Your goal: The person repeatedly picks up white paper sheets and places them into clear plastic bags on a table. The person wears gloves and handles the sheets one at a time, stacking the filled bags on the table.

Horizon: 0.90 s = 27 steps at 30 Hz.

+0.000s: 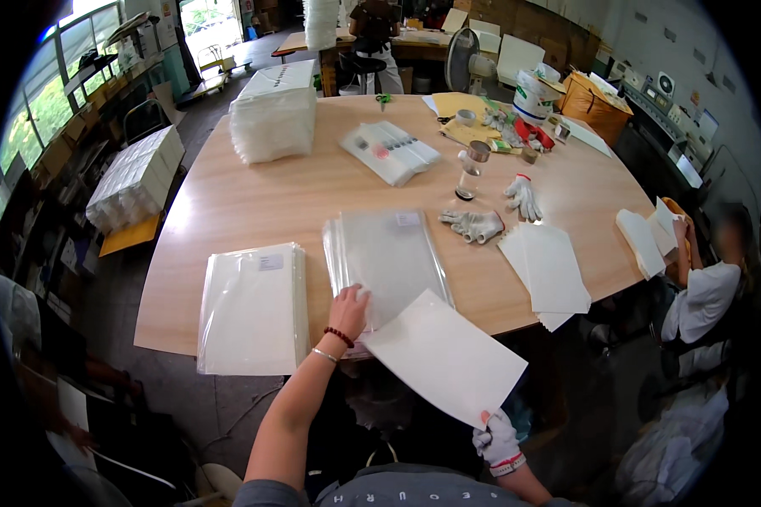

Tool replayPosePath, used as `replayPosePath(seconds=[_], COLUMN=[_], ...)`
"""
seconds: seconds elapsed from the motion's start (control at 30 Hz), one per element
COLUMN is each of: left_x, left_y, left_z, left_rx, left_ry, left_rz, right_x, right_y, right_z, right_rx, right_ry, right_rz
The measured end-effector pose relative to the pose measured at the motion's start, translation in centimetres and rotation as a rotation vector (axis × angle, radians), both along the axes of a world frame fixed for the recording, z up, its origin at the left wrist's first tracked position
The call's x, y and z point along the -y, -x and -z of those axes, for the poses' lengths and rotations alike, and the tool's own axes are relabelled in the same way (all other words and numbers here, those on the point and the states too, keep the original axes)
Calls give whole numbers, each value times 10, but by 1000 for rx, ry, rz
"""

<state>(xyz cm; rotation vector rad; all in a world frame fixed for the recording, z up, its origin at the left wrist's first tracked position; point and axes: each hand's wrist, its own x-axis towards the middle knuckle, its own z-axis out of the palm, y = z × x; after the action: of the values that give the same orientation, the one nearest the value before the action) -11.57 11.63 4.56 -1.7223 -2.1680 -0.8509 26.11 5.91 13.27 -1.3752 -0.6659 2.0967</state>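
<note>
My bare left hand (349, 309), with a beaded bracelet at the wrist, is at the near edge of a pile of clear plastic bags (389, 253). Its fingers are bent and closed on the top bag's edge. In my right hand (497, 439), wearing a whitish glove that leaves fingertips bare, is the near corner of a white sheet (448, 359). That sheet slants across the table's front edge, its far end over the bags beside my left hand. On the left lies a stack of bagged white sheets (252, 308); a fanned stack of loose white sheets (548, 269) lies to the right.
Two work gloves (472, 226) and a clear bottle (468, 179) stand beyond the bags. Farther back are a tall stack of plastic packs (272, 114), a flatter pile of packs (389, 152) and a white bucket (537, 95). A co-worker (702, 287) sits at the right edge, handling sheets.
</note>
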Motion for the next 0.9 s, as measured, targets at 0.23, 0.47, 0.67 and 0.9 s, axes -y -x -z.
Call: replayPosePath(seconds=[0.23, 0.47, 0.67, 0.9], left_x=[17, 33, -13, 59], left_y=[-12, -79, -156, -185], left_z=[-42, -4, 125, 132], left_rx=[1185, 1027, 1540, 2010], left_ry=[242, -36, -314, 65], left_rz=[-54, 51, 516, 299], right_x=[6, 14, 19, 13], right_y=[30, 44, 41, 76], right_z=[-4, -38, -25, 32], right_rx=[-10, 123, -13, -259], right_ry=[89, 8, 36, 103], right_rz=[173, 89, 53, -83])
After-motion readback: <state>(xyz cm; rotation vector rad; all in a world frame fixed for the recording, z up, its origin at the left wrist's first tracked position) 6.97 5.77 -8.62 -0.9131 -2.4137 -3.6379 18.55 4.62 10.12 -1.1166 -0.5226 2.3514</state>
